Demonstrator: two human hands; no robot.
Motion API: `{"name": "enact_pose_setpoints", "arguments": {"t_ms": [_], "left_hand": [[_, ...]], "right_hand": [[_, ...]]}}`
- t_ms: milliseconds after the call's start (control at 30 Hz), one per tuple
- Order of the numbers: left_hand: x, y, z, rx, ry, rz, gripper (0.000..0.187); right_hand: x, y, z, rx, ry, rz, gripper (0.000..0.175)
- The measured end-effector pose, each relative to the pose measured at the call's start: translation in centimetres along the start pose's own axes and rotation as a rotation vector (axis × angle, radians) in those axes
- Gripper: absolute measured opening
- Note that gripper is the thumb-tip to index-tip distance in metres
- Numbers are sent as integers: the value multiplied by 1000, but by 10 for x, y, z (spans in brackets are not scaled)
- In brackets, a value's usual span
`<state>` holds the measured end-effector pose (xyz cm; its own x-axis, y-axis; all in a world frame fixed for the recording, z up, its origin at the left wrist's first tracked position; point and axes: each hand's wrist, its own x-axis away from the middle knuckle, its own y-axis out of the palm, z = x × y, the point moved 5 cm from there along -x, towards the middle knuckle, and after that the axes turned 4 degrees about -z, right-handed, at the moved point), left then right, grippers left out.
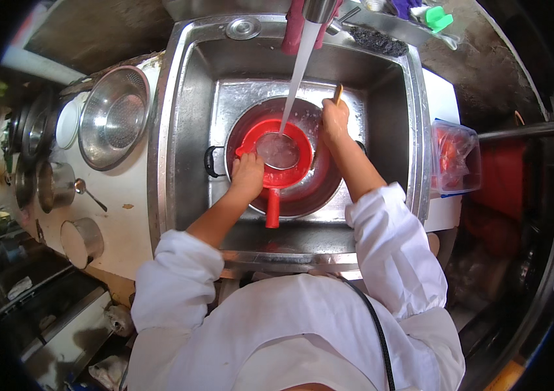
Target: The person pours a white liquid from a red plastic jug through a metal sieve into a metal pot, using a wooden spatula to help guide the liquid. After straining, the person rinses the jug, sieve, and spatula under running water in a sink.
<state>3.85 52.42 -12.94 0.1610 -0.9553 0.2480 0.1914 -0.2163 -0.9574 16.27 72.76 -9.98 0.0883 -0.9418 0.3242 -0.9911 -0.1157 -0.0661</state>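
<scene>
My left hand (247,172) grips the rim of a red plastic strainer (302,168) with a round centre that looks like mesh. Its straight handle (272,207) points toward me. The strainer sits over or inside a large metal pot (323,188) with black side handles (212,161), standing in the stainless steel sink. A stream of water (298,73) from the faucet (320,10) falls into the strainer. My right hand (335,119), above the pot's right side, is closed around a yellowish-brown handle (338,94). The working end of that tool is hidden.
Sink walls (388,102) surround the pot. On the left counter stand a perforated metal colander (114,117), metal pots (82,242) and a spoon (90,194). A clear plastic box (470,166) with red contents is at right. A dark scrubber (379,41) lies behind the sink.
</scene>
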Motion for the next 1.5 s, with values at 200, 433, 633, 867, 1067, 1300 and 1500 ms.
{"name": "enact_pose_setpoints", "arguments": {"t_ms": [200,433,633,867,1067,1300,1500], "left_hand": [[-36,60,5,136,-178,-344,29],[-11,17,-3,1985,-634,-559,9],[-4,-54,37,2076,-277,-583,7],[-8,-88,30,2066,-252,-472,9],[-17,-108,24,2168,-147,-373,11],[-41,-121,30,2539,-74,-436,22],[-53,-102,27,2543,-50,-412,18]], "right_hand": [[20,-55,71,217,240,-101,25],[82,-15,20,580,-676,-125,42],[86,63,-38,965,-678,-383,37],[88,83,-79,883,-1158,-271,32],[55,82,-93,710,-655,-370,34],[30,79,-77,639,-802,-255,45],[9,49,-30,-114,-16,-436,60]]}}
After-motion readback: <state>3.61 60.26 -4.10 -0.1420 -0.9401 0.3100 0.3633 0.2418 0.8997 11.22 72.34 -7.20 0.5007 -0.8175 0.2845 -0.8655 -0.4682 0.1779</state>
